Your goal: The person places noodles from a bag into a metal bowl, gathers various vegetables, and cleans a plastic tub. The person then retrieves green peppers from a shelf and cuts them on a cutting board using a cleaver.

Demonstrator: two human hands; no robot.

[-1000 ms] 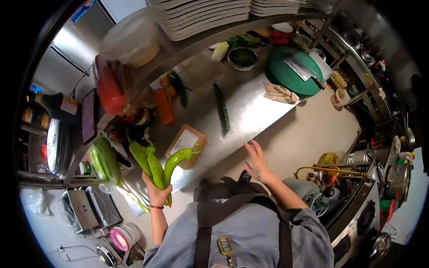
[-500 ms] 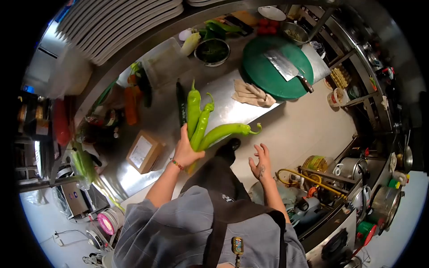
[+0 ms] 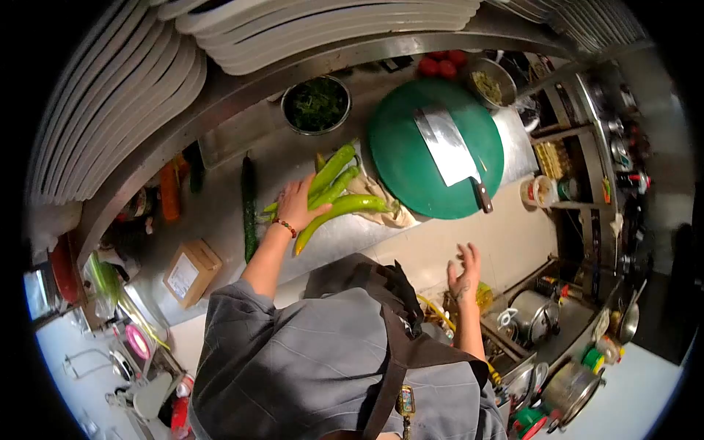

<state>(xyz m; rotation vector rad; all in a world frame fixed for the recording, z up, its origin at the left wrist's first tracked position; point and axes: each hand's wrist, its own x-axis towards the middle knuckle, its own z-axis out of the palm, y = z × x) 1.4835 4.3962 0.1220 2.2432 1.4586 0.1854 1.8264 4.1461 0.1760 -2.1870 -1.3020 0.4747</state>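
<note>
My left hand (image 3: 296, 207) is wrapped around several long green peppers (image 3: 334, 183), low over the steel counter (image 3: 220, 227). Its fingers are partly hidden among them. The pepper tips reach over a crumpled beige cloth (image 3: 396, 215). To the left of that hand lies a dark green cucumber (image 3: 249, 209). My right hand (image 3: 463, 275) hovers over the floor with fingers apart, holding nothing. Beyond it, a cleaver (image 3: 446, 143) with a wooden handle rests flat on a round green chopping board (image 3: 392, 132).
A metal bowl of leafy greens (image 3: 317, 105) stands behind the peppers. Red tomatoes (image 3: 446, 67) and another metal bowl (image 3: 490, 81) sit at the back. A cardboard box (image 3: 192, 273) is near the left front edge. Stacked white plates (image 3: 323, 37) overhang the counter on a shelf.
My left hand has brought the green peppers down and forward, toward the counter beside the cloth. My right hand stays free and apart. The camera view has shifted closer to the counter and plates.
</note>
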